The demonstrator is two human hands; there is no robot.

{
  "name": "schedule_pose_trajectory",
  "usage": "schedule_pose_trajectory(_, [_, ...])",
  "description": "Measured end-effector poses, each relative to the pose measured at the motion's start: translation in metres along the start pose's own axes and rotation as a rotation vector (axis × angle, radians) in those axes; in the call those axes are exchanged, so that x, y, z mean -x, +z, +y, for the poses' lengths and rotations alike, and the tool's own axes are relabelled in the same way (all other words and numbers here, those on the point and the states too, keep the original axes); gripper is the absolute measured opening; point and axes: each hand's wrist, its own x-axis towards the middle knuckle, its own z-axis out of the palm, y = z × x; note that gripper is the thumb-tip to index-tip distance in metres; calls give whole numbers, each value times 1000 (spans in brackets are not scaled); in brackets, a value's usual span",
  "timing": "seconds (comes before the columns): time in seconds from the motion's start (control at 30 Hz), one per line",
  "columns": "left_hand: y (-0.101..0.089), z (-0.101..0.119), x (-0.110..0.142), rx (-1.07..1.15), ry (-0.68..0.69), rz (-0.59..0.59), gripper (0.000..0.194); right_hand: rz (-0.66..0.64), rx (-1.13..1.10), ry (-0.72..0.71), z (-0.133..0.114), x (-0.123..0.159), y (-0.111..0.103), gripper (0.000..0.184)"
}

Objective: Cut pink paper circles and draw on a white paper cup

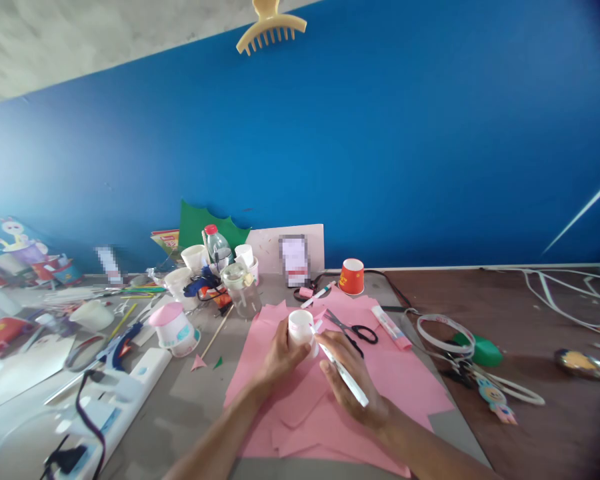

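Observation:
My left hand [280, 363] is wrapped round a small white paper cup [301, 323], which stands upside down over sheets of pink paper [305, 433]. In my right hand [363, 400] is a slim white marker [349, 383], held like a pen. Its tip meets the right side of the cup, though I cannot tell whether it touches. Black-handled scissors [365, 334] lie with blades apart just beyond my right hand. Further right on the paper is a white and pink tube [391, 327]. Another pen [319, 295] lies behind the cup.
An upturned red paper cup [351, 277] stands at the back, near a propped phone [295, 260]. Left are a pink-topped cup [175, 330], a glass jar [243, 293], a plastic bottle [218, 247] and a power strip [125, 407]. White cables [445, 330] coil at right.

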Motion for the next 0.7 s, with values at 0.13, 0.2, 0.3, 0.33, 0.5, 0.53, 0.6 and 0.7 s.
schedule_pose_trajectory(0.13, [0,3,1,23,3,-28,53,43,14,-20,1,0,1,35])
schedule_pose_trajectory(0.2, [-1,4,1,30,10,-43,52,33,9,-26,2,0,2,37])
schedule_pose_trajectory(0.3, [-2,3,1,61,35,-70,49,9,2,-42,4,0,3,40])
schedule_pose_trajectory(0.33, [-2,2,1,67,45,-80,48,0,0,-43,4,0,3,40])
schedule_pose_trajectory(0.5, [0,-2,1,18,54,-66,49,-5,-16,-48,4,0,2,40])
schedule_pose_trajectory(0.53, [1,-3,0,10,45,-54,49,-1,-21,-55,4,0,2,40])
schedule_pose_trajectory(0.6, [3,-5,0,2,26,-31,49,-2,-32,-66,4,0,2,40])
schedule_pose_trajectory(0.7, [5,-7,-1,6,8,12,51,-17,-47,-68,5,0,2,41])
